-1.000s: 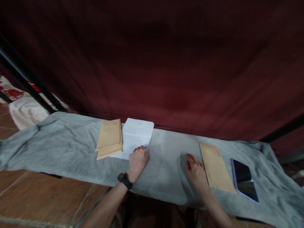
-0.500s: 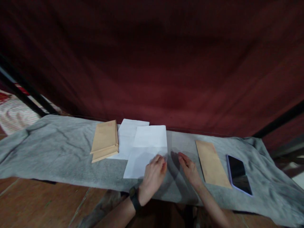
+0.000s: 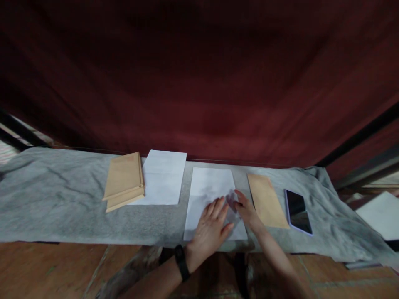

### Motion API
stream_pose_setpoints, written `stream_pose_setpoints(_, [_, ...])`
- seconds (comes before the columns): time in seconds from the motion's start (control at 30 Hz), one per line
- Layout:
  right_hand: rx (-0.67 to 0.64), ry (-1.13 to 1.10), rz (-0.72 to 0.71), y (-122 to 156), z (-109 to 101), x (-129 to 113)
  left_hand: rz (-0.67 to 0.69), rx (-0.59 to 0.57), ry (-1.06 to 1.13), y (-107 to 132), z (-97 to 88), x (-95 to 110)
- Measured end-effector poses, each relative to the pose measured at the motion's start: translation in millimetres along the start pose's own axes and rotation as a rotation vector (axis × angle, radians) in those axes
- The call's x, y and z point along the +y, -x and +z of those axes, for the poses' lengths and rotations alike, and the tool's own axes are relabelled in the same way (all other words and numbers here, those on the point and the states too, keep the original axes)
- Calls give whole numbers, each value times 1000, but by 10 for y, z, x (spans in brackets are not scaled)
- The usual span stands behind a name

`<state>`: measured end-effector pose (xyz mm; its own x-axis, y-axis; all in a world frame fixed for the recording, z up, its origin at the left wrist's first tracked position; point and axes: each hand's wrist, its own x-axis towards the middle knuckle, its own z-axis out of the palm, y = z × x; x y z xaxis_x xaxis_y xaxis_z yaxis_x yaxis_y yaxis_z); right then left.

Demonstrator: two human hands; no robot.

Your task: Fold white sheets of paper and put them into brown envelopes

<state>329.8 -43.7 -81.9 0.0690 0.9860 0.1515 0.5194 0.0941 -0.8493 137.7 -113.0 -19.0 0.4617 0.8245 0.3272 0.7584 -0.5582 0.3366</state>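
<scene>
While both hands lie on it, the white sheet (image 3: 211, 182) rests flat on the grey cloth (image 3: 62, 199) that covers the surface, near its front edge and squarely ahead of the person. The left hand (image 3: 212, 224) is open, palm down, fingers spread across the sheet's lower middle. It grips nothing, and the posture appears meant to pin the paper against the soft cloth so that it cannot slide. The right hand (image 3: 247, 209) is likewise open and empty, its fingers extended flat over the sheet's right portion, just beside the left hand's fingertips; whether the two touch cannot be told. A black wristband (image 3: 182, 261) sits on the left wrist. Just right of the sheet, apart from it by a narrow strip of cloth, lies a single tan envelope (image 3: 267, 200), and beyond that a phone (image 3: 298, 206), screen up and dark. To the left, well apart from the hands, a stack of tan envelopes (image 3: 124, 180) overlaps the edge of a pile of white paper (image 3: 162, 177). The grouping suggests supplies held to one side with the handled sheet central. A dark red curtain (image 3: 199, 83) closes the back.
</scene>
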Motion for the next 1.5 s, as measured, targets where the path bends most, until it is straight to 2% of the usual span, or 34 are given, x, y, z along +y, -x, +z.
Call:
stream_pose_setpoints(0.13, [18,258,-40,59,-86,-30,-66,-28,-157,49,191,-197])
stream_pose_setpoints(0.27, [76,474,-124,163,-82,-199,-52,-64,-200,102,301,-251])
stream_pose_setpoints(0.37, [44,387,-217,281,119,-357,-45,-70,-217,104,376,-270])
stream_pose_setpoints(0.47, [-87,285,-263,434,413,-490,-8,-79,-238,117,481,-322])
stream_pose_setpoints(0.53, [-151,320,-289,516,549,-540,10,-84,-258,137,520,-360])
stream_pose_setpoints(0.63, [-163,433,-295,571,588,-548,-18,-80,-280,161,468,-406])
stream_pose_setpoints(0.87, [-38,636,-306,583,418,-416,-179,-81,-266,169,170,-548])
stream_pose_setpoints(1.27, [107,660,-259,628,211,-181,-343,-107,-340,198,3,-743])
stream_pose_setpoints(1.37, [139,627,-242,533,199,-179,-371,-43,-365,71,-9,-728])
stream_pose_setpoints(1.5, [108,497,-237,156,238,-294,-263,15,-259,-300,55,-672])
